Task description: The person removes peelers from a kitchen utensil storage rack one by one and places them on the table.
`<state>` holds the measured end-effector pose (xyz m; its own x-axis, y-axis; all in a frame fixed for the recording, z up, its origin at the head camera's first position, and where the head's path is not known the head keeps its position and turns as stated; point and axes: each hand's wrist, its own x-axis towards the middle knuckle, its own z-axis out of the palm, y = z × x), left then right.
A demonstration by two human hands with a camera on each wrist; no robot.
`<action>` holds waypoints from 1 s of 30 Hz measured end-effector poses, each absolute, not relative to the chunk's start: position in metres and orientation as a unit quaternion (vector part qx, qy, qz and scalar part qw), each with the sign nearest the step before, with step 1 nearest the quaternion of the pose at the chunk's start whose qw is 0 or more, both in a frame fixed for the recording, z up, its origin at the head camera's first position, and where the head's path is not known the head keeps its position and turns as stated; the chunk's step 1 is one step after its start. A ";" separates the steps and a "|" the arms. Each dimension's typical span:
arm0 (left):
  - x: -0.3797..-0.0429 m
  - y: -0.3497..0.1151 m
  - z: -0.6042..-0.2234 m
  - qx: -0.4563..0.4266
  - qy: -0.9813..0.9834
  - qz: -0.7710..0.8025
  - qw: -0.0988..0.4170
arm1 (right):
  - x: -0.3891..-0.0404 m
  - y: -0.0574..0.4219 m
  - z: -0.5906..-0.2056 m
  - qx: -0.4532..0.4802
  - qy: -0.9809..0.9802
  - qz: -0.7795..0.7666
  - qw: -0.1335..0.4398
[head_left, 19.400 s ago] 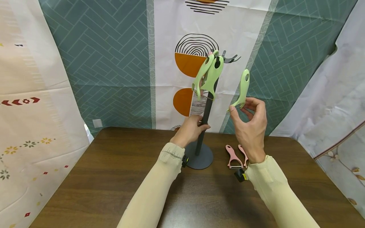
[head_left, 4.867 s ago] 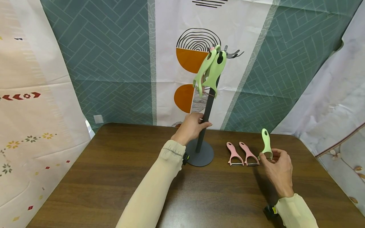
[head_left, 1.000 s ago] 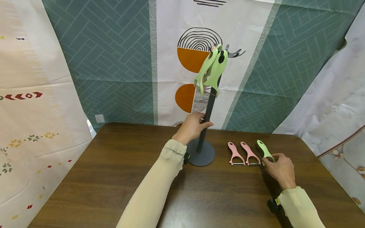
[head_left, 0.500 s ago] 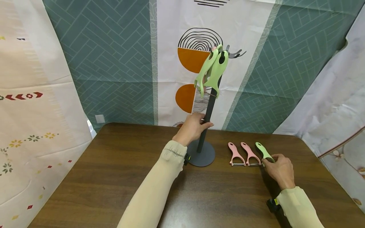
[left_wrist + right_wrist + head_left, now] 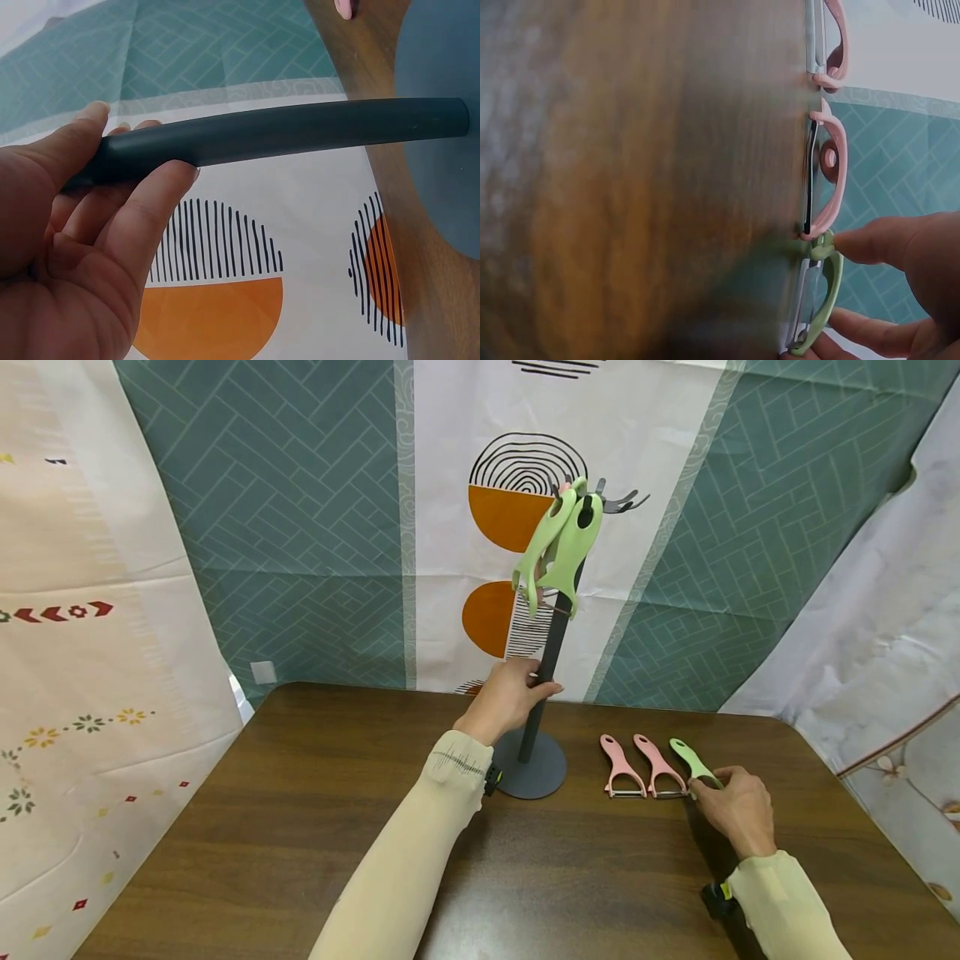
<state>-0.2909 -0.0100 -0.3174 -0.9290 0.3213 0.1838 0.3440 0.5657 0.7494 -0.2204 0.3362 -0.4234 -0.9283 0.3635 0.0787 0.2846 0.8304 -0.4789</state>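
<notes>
Gripping stand pole (image 5: 552,647) with left hand (image 5: 504,697), fingers curled round, likely steadying against tipping. Pinching green Y-peeler (image 5: 688,758), lying on table (image 5: 600,877) beside pink Y-peelers (image 5: 617,760), across head with right hand (image 5: 738,808), apparently for even row. Note other green peelers (image 5: 573,552) hung above by handle holes.

Left arm (image 5: 408,847) stretches diagonally from bottom edge toward centre of head view; left hand (image 5: 501,697) grips, fingers (image 5: 154,214) curled at left of left wrist view, thumb (image 5: 71,146) opposite. Right arm (image 5: 787,902) angles up-left from bottom edge, lower right; right hand (image 5: 738,806) low, back upward, thumb and fingers pinching.
</notes>
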 end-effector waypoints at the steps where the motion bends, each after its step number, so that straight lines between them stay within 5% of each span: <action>1: -0.291 -0.010 -0.317 -0.188 -0.885 -0.426 0.013 | -0.220 0.336 -0.424 -0.169 -0.953 0.235 0.084; 30: -0.283 -0.010 -0.320 -0.180 -0.893 -0.409 0.056 | -0.219 0.335 -0.425 -0.134 -0.966 0.207 0.082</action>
